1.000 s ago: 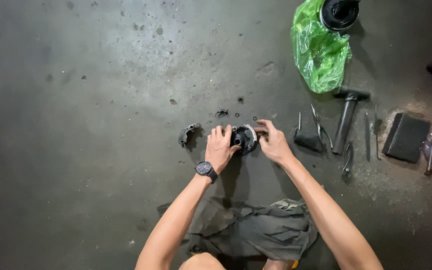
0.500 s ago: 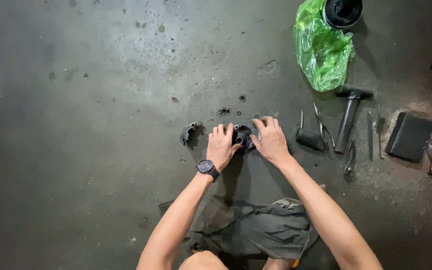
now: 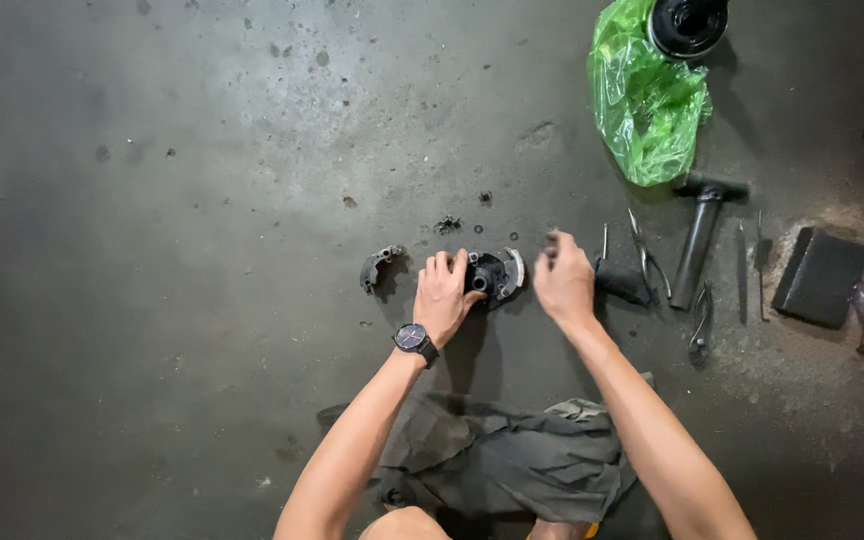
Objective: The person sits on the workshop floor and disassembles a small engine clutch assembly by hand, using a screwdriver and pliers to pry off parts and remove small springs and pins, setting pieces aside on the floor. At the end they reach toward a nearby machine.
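Note:
A round black metal part [image 3: 495,276] with a curved pale shoe on its right side lies on the concrete floor. My left hand [image 3: 442,295], with a dark watch on the wrist, presses on the part's left side. Just right of the part, my right hand [image 3: 564,283] is lifted off it. Its fingertips are pinched around what looks like a small dark piece [image 3: 551,240]. A separate curved dark shoe piece [image 3: 377,268] lies on the floor to the left of my left hand.
Right of my hands lie a black chunky tool [image 3: 620,282], pliers [image 3: 649,258], a T-handled tool [image 3: 702,235], thin drivers [image 3: 758,262] and a black block [image 3: 820,276]. A green plastic bag [image 3: 648,100] and a black round part [image 3: 688,22] sit at the back. Small bits [image 3: 447,225] dot the floor.
My right hand has come off the round part and moved right and up, fingertips pinched. My left hand stays on the part.

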